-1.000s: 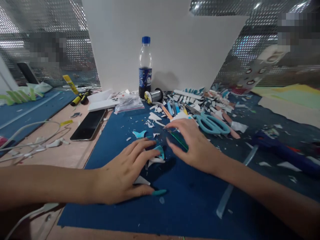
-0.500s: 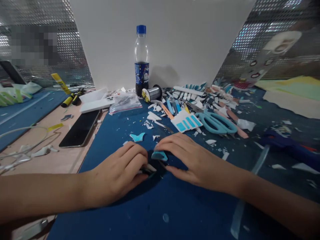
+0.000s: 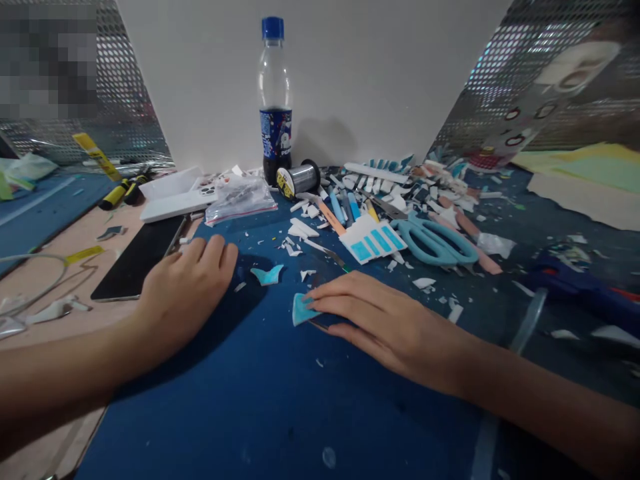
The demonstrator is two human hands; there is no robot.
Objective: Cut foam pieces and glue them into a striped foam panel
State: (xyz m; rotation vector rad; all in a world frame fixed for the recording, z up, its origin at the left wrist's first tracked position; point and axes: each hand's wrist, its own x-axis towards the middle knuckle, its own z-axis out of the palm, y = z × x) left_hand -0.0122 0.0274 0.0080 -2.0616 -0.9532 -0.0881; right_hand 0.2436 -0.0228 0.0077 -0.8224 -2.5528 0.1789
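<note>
My right hand (image 3: 385,320) has its fingertips on a small light-blue piece with a white edge (image 3: 302,311), at the mat's surface. A thin dark edge shows beneath those fingers, too hidden to name. My left hand (image 3: 187,287) is raised over the mat's left side beside the phone, fingers curled in. Whatever it may hold is out of sight. Between the hands, a little farther back, lies a loose blue wing-shaped piece (image 3: 268,275). A white card with blue bars (image 3: 371,241) lies beyond my right hand, near the blue-handled scissors (image 3: 435,241).
A cola bottle (image 3: 277,127) stands by the white board, next to a wire spool (image 3: 300,179). Scraps and pens heap behind the scissors. A black phone (image 3: 135,263) lies left, a plastic bag (image 3: 240,200) behind it. A dark-blue glue gun (image 3: 575,280) lies right.
My left hand has moved left and up, away from my right hand. The light-blue piece under my right fingers has turned and shows more of its face. The view has shifted slightly.
</note>
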